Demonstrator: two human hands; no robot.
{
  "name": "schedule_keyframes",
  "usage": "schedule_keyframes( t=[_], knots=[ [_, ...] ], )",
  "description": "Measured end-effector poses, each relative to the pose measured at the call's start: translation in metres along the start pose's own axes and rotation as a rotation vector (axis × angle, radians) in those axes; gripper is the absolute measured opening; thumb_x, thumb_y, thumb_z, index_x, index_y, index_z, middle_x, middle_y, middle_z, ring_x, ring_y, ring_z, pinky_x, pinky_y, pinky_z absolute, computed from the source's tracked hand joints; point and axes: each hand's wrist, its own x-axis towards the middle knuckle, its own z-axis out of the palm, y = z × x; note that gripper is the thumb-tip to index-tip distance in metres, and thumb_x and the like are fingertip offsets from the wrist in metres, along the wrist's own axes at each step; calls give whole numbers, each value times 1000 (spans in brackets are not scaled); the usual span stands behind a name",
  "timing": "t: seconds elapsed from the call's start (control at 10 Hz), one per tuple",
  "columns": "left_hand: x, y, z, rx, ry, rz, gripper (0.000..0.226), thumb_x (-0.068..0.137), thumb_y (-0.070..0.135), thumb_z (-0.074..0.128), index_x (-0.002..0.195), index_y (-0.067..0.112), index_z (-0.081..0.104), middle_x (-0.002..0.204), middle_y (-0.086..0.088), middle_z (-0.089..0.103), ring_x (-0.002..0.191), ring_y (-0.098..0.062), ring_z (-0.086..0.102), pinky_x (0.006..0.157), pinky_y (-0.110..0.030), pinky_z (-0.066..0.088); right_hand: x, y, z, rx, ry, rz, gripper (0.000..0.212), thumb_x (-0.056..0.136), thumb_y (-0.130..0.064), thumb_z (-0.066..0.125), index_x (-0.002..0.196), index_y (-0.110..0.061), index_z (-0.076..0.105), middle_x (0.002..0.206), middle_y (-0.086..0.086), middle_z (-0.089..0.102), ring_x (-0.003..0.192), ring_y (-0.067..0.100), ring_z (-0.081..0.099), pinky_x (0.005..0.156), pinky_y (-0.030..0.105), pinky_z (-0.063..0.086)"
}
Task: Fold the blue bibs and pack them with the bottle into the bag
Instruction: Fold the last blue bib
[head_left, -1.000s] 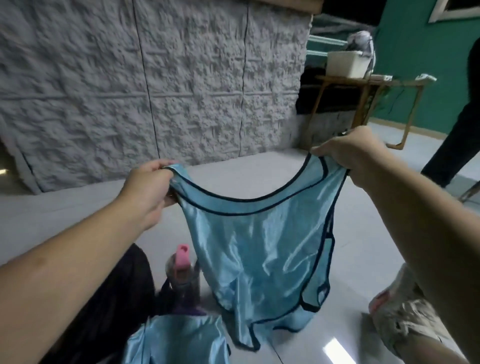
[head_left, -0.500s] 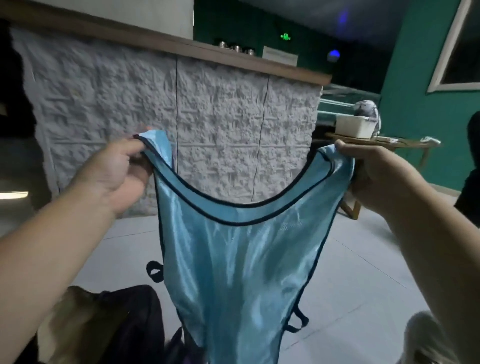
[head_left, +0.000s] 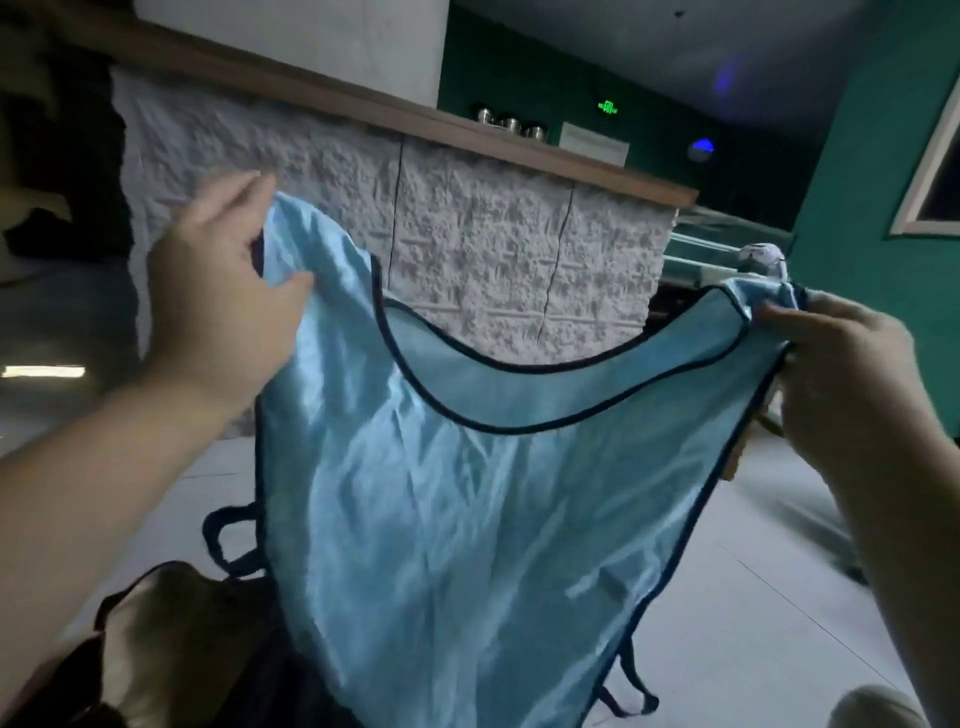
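Note:
A shiny light-blue bib (head_left: 467, 519) with dark navy trim hangs spread out in the air in front of me. My left hand (head_left: 223, 306) pinches its left shoulder strap, thumb on the cloth. My right hand (head_left: 852, 379) grips the right shoulder strap, which is bunched between the fingers. The neckline sags between the two hands. Navy side loops dangle at the lower left and lower right. An open dark bag (head_left: 171, 649) lies on the floor at the lower left, partly behind the bib. The bottle is hidden.
A white rough-stone counter front (head_left: 493, 249) with a wooden top stands straight ahead. Pale floor tiles (head_left: 753, 597) spread below. A wooden table leg shows behind my right hand, against a green wall (head_left: 857, 218). My knee (head_left: 878, 706) is at the bottom right.
The bib has been lifted higher and spread wider, and my view has tilted up. The pink-topped bottle and the second bib on the floor have dropped out of sight.

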Motion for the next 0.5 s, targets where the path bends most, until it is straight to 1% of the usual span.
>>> schedule_keyframes(
  t=[0.1,0.2,0.3,0.4,0.5],
  knots=[
    [-15,-15,3,58,-8,33,48,83,-7,71,130,3,68,128,-16,68,104,-31,70,100,-42,55,-39,0,26,219,-11,-33,11,88,-7,72,99,-4,73,84,13,71,70,23,68,62,27,56],
    [-26,-22,10,125,-78,34,29,80,-14,68,105,-3,78,105,-21,76,95,-35,73,94,-37,53,-46,3,36,280,-71,28,10,94,0,63,91,-4,72,76,8,71,68,21,68,67,29,58],
    [-32,-22,14,187,-180,-31,24,82,-13,68,98,0,81,98,-17,78,92,-33,73,91,-32,49,-43,6,34,333,-98,51,21,96,1,59,78,-8,67,69,5,68,63,18,66,63,27,58],
    [-36,-21,19,241,-257,-143,20,84,-8,70,95,4,82,93,-14,78,87,-32,71,81,-29,47,-43,11,33,302,-159,56,15,93,0,60,83,-5,69,80,12,67,70,23,67,66,32,58],
    [-37,-23,26,248,-331,-285,20,85,-2,66,91,12,80,89,-11,77,84,-29,68,77,-30,48,-43,17,33,184,-212,69,14,90,3,60,91,-3,72,86,18,68,70,28,67,64,33,58]
  ],
)
